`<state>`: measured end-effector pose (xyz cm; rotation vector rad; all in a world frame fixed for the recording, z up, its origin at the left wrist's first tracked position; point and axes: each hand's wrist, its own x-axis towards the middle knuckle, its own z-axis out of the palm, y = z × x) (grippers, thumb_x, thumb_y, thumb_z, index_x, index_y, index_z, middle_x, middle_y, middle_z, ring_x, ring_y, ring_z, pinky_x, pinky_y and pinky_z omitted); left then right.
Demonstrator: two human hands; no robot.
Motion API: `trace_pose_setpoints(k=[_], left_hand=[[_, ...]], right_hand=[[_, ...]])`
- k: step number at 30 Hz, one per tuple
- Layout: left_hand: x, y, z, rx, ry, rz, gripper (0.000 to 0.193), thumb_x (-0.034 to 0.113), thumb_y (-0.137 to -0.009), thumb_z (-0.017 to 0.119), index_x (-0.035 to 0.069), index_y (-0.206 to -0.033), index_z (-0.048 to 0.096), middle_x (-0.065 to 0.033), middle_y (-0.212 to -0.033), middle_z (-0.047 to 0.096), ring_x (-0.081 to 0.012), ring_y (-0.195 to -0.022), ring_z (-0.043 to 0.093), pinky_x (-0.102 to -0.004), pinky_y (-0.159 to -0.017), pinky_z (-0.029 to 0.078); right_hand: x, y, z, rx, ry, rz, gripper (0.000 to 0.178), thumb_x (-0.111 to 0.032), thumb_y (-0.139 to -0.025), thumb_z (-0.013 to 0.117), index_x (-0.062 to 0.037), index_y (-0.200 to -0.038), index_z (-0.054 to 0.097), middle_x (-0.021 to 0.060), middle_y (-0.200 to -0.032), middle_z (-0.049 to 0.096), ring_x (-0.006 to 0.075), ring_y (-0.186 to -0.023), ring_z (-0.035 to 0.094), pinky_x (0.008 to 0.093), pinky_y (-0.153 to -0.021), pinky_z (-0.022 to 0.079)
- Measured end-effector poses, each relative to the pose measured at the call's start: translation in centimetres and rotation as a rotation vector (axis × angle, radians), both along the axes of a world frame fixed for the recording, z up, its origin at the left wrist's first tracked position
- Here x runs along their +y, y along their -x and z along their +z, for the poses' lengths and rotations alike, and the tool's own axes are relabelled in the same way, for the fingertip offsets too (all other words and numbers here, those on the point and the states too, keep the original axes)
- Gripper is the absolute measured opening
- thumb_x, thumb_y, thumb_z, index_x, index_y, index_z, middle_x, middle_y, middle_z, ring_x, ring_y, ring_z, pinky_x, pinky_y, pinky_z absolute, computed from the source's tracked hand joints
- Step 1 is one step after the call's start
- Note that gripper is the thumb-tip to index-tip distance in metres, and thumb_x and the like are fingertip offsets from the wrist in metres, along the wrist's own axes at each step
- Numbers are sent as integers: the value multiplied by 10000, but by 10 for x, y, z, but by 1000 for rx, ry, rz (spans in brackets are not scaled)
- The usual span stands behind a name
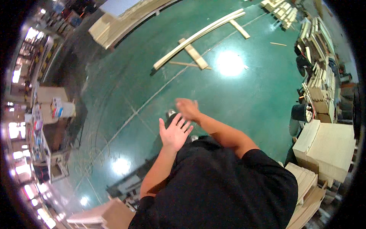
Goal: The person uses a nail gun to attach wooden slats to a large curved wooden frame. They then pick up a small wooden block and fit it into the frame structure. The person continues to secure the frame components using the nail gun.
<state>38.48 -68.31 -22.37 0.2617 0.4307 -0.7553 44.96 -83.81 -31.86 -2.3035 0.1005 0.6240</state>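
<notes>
My left hand [175, 136] is raised in front of my body, palm turned up, fingers spread and nothing in it. Just above and to its right, my right hand [188, 109] is slightly blurred. Its thumb stands apart from the fingers, and no object shows in it. The two hands are close together; whether they touch I cannot tell. Below them a shoe [172, 113] shows on the green floor [141, 91]. Long pale wooden strips [198, 34] lie ahead on the floor, over a shorter board [195, 56].
Stacked wooden panels [324, 147] stand close on my right, near a black bucket [302, 113] and piles of timber [320, 76]. A stack of boards [114, 28] is at the far left. A cluttered workbench [42, 133] lines the left side; a wooden block [105, 215] is at lower left.
</notes>
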Motion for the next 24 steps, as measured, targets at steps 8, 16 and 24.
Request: trace_pose_setpoints(k=[8, 16, 24], left_hand=[[-64, -221, -30, -1266, -1008, -390, 722, 532, -1021, 338, 43, -1547, 276, -199, -1627, 190, -359, -1497, 211, -490, -1211, 152], [-142, -352, -164, -2061, -880, -795, 627, 385, -915, 646, 54, -1425, 489, -213, -1532, 392, -378, -1401, 390, -471, -1131, 337], [-10, -498, -272, -979, -1633, -1295, 434, 106, -768, 652, 132, -1198, 697, -139, -1154, 700, -309, -1071, 666, -400, -949, 510]], right_hand=[[-100, -121, -63, 287, -827, -1107, 732, -638, -986, 363, -96, -1476, 404, 239, -1400, 526, 430, -1284, 489, 618, -1057, 352], [-208, -243, -25, 352, -1370, -1112, 512, -509, -1014, 429, -87, -1287, 527, 224, -1185, 645, 376, -1071, 610, 534, -911, 487], [-345, -80, -278, 518, -98, -524, 229, -255, -796, 743, -98, -946, 673, 118, -811, 694, 257, -713, 685, 439, -677, 569]])
